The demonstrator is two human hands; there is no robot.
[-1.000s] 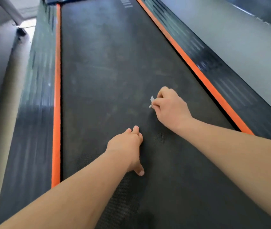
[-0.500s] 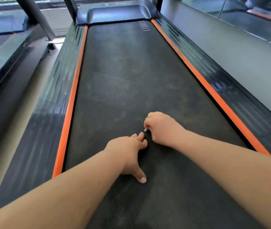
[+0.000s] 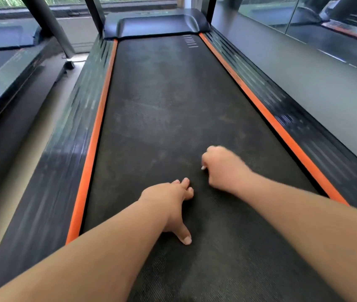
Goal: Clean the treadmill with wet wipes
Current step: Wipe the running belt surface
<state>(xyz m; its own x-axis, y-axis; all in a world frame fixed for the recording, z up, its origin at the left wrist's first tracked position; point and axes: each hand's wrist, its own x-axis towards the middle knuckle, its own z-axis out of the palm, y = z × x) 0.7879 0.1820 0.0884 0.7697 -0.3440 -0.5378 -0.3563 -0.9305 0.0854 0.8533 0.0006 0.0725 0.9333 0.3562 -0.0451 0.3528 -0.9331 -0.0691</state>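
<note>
Treadmill belt (image 3: 162,105), dark and finely textured, fills the middle of the view, seen from the head of a person leaning over it with both bare forearms reaching forward. The left hand (image 3: 169,201) lies palm down on the belt near the centre, its grip released: the fingers are stretched forward and the thumb (image 3: 185,237) is splayed back toward the viewer, with nothing held. Just beyond it and a little to the right, the right hand (image 3: 223,168) is slightly blurred and rests knuckles up on the belt, its grip clenched round a wet wipe (image 3: 203,167). Only a small white corner of the wipe shows, poking out on the thumb side of the fist, low against the belt. The two hands are near each other but do not touch. A bright orange strip (image 3: 95,136) runs along each long edge of the belt, and outside each strip lies a glossy black side rail (image 3: 64,149). At the far end sits a rounded black motor cover (image 3: 155,23), with a short row of white marks (image 3: 190,41) printed on the belt just before it. Dark slanted uprights (image 3: 49,25) rise beyond the cover in front of a window (image 3: 64,0). To the left, across a pale floor (image 3: 27,149), stands a second treadmill (image 3: 3,68).
</note>
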